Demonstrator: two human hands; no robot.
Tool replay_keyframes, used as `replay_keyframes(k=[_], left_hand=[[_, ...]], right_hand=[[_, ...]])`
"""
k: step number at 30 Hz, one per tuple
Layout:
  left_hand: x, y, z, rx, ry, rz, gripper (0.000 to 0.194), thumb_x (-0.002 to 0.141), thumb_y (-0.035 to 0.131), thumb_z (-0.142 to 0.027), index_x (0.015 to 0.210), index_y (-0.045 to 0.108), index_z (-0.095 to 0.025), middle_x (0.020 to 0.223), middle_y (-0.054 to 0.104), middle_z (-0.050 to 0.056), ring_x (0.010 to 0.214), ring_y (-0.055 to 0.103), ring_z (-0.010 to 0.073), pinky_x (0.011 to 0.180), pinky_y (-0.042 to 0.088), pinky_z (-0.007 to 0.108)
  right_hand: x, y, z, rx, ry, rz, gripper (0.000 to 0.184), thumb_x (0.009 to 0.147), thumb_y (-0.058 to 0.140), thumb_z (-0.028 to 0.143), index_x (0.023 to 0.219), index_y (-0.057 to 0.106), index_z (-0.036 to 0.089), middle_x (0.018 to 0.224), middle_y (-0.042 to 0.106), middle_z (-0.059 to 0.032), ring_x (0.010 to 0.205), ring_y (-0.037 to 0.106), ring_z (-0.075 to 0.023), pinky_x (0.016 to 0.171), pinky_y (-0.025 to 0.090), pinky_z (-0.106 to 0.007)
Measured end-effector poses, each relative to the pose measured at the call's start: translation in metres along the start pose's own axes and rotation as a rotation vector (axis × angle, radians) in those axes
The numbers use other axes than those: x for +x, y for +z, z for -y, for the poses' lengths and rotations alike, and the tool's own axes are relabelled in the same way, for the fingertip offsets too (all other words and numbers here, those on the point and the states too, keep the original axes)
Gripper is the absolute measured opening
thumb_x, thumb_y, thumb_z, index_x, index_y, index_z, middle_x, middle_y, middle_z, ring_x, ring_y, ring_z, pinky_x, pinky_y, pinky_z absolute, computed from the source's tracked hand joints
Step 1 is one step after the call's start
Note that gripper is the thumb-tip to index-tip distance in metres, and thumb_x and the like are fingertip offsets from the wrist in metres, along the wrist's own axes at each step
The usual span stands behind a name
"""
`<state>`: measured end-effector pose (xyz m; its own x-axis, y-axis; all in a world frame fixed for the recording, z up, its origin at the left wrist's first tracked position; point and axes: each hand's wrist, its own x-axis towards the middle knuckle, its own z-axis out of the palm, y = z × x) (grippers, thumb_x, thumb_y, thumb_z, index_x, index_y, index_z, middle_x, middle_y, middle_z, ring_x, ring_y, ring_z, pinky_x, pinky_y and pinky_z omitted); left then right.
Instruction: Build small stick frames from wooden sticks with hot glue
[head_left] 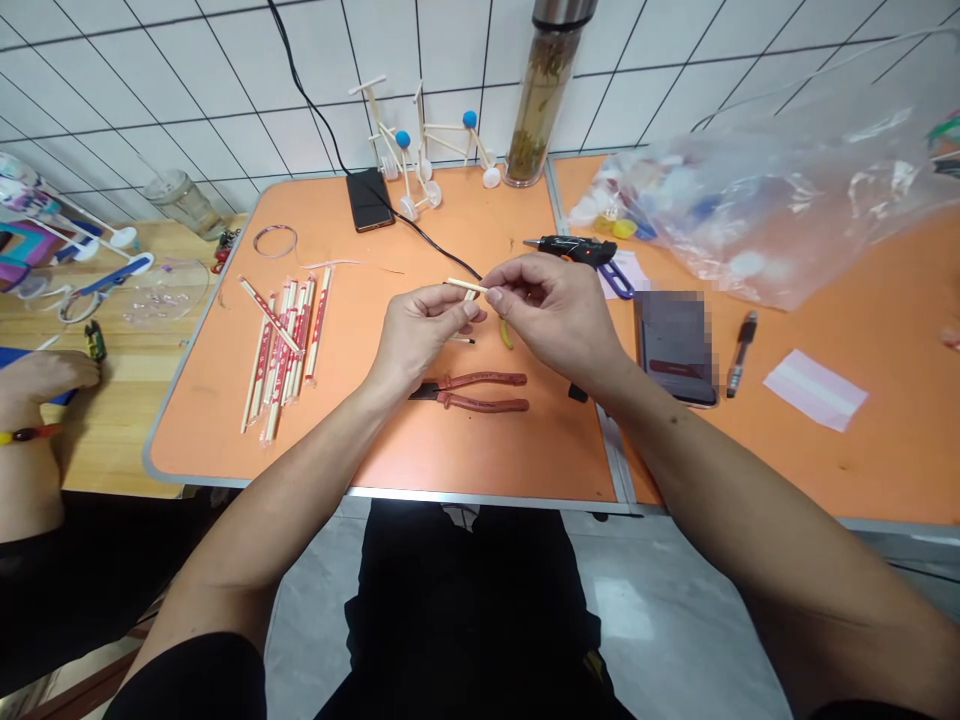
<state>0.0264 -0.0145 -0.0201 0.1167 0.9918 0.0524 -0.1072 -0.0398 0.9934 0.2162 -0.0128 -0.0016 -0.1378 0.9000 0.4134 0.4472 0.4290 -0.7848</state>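
Over the orange table [375, 440], both hands meet at a short pale wooden stick [466, 286]. My left hand [420, 330] is closed, with thumb and forefinger pinched at a second small pale stick end just under it. The thumb and fingers of my right hand [559, 315] pinch the stick's right end. Whether the two pieces are joined cannot be made out. Below the hands lie red-handled pliers [484, 390], their jaws partly behind my left wrist. A black glue gun [574, 248] rests behind my right hand.
Wrapped chopsticks [289, 350] lie at left. Small stick models with blue balls [403, 140] stand by the wall, beside a black phone [369, 200] and a tall tea bottle [544, 100]. Rightward are another phone [675, 345], a pen [742, 355] and a plastic bag [780, 210]. Another person's hand [49, 378] is far left.
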Motion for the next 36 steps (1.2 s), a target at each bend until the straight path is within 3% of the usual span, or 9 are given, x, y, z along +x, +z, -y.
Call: replay_keyframes(k=[14, 21, 31, 36], left_hand=[[0.001, 0.0, 0.0, 0.006, -0.015, 0.006, 0.04, 0.073, 0.102, -0.051, 0.092, 0.086, -0.019, 0.09, 0.085, 0.007, 0.077, 0.077, 0.0178, 0.077, 0.065, 0.032], [0.001, 0.002, 0.0, 0.028, -0.019, 0.017, 0.025, 0.078, 0.098, -0.038, 0.092, 0.087, -0.02, 0.092, 0.086, 0.006, 0.087, 0.082, 0.0221, 0.079, 0.067, 0.033], [0.001, 0.003, -0.004, 0.053, -0.077, 0.043, 0.017, 0.085, 0.097, -0.03, 0.091, 0.086, -0.019, 0.089, 0.085, 0.007, 0.093, 0.083, 0.0268, 0.081, 0.067, 0.037], [-0.001, 0.005, -0.009, 0.049, -0.093, 0.032, 0.012, 0.087, 0.095, -0.024, 0.091, 0.086, -0.018, 0.088, 0.085, 0.007, 0.084, 0.082, 0.0218, 0.078, 0.066, 0.033]], right_hand=[[0.007, -0.01, 0.002, -0.002, 0.036, 0.084, 0.015, 0.09, 0.074, 0.027, 0.096, 0.087, 0.021, 0.087, 0.08, -0.0051, 0.08, 0.069, -0.0225, 0.073, 0.051, -0.037], [0.016, -0.02, -0.004, 0.159, 0.161, 0.201, 0.011, 0.085, 0.087, 0.031, 0.091, 0.086, 0.023, 0.071, 0.071, -0.0021, 0.067, 0.064, -0.0194, 0.062, 0.049, -0.035], [0.021, -0.026, -0.009, 0.349, 0.297, 0.312, 0.018, 0.076, 0.098, 0.035, 0.088, 0.088, 0.028, 0.07, 0.072, -0.0025, 0.062, 0.06, -0.0199, 0.057, 0.05, -0.039], [0.022, -0.025, -0.01, 0.406, 0.312, 0.309, 0.016, 0.075, 0.099, 0.029, 0.087, 0.088, 0.028, 0.069, 0.07, -0.0017, 0.058, 0.057, -0.018, 0.054, 0.046, -0.037]])
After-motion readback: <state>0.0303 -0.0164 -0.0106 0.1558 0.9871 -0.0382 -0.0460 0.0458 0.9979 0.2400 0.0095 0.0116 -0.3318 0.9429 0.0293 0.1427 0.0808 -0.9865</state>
